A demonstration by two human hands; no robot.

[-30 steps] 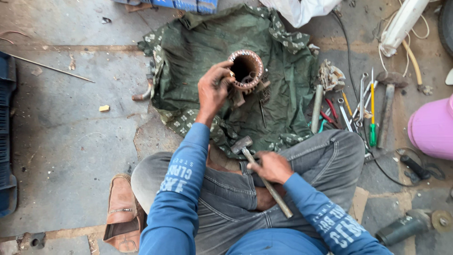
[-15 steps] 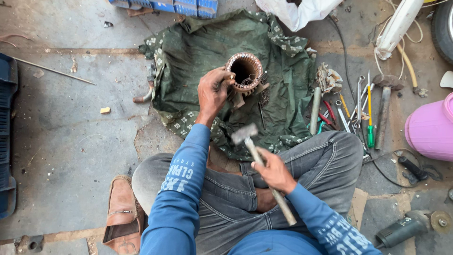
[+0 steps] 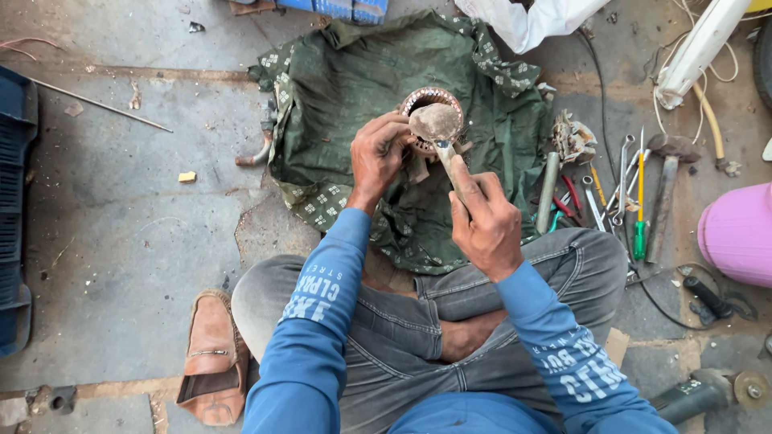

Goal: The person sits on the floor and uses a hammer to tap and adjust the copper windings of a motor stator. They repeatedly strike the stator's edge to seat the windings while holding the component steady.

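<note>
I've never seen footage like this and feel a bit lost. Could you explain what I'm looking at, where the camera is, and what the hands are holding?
There is no machine here: a person sits cross-legged on a concrete floor, and the camera is worn on their head, looking down. The left hand steadies a round metal part with copper windings, like the inside of a motor, on a green cloth. The right hand grips the handle of a hammer, whose head is right over that part. To the right lie loose tools: wrenches, screwdrivers, another hammer. A brown shoe sits by the left knee, a pink container at the right edge, and a grinder at the lower right.
</note>
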